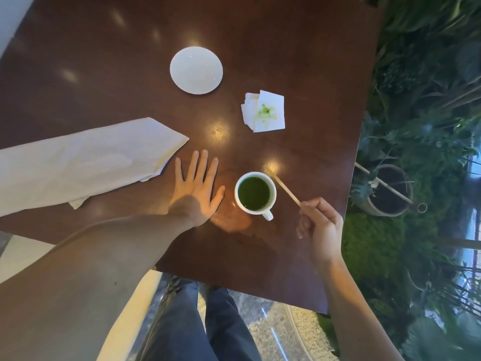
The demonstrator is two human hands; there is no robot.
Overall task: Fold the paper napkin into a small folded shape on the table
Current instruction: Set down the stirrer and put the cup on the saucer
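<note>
- Head view, looking down: dark brown glossy table (130,61), lamp reflections scattered over its top.
- Left hand (196,187): laid flat, palm down on the table, fingers spread and straight, holding nothing. It lies between the large napkin and the cup, touching neither as far as can be seen.
- Right hand (321,225): closed loosely round the near end of a thin wooden stir stick (285,188), pinched between thumb and fingertips; the hand sits at the right edge of the table.
- Wooden stir stick: slanted, far end close by the rim of the cup on its right side; whether it touches the rim cannot be told.
- White cup (255,194): upright, filled with dark green drink, small handle turned toward the person.
- Large paper napkin (86,160): long, pale, lying flat on the left part of the table, its far corner folded to a point; the tip lies just beside the left hand's fingers.
- Small folded napkin (264,112): white, several layers fanned slightly, green stains near the middle; lies beyond the cup, well apart from both hands.
- White saucer (196,70): round, beyond the small folded napkin, to its left.
- Person's legs in dark trousers (187,321) below the table's near edge.
- Potted plants (390,191) on the floor to the right.
</note>
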